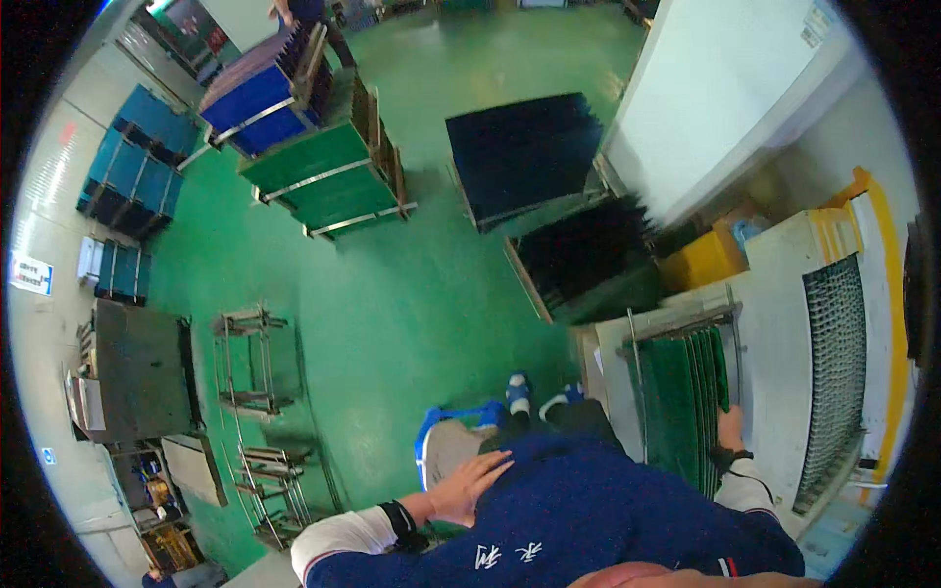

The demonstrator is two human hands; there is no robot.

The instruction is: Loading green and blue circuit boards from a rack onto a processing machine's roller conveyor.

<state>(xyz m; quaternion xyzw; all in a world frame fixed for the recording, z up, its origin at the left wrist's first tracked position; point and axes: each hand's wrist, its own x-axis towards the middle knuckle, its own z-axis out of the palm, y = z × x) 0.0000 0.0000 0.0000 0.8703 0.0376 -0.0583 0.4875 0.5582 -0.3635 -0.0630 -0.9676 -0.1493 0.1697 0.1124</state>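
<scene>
My left hand (472, 487) lies flat against the front of my dark blue top, with its fingers stretched out and nothing in them. On the right, my right hand (730, 429) is at the edge of the outermost of several thin green boards (676, 402). Its fingers look closed on that board, though they are partly hidden. The boards stand on edge, side by side, in a metal-rod rack (635, 367). Dark bands circle both wrists.
A pale machine with a grey roller conveyor (833, 382) stands beside the rack. Racks of black boards (524, 157) and of green and blue boards (323, 181) stand ahead. At left are bare metal racks (250, 367). A blue-framed stool (451, 446) is beside me. Another person (312, 14) is at the far left.
</scene>
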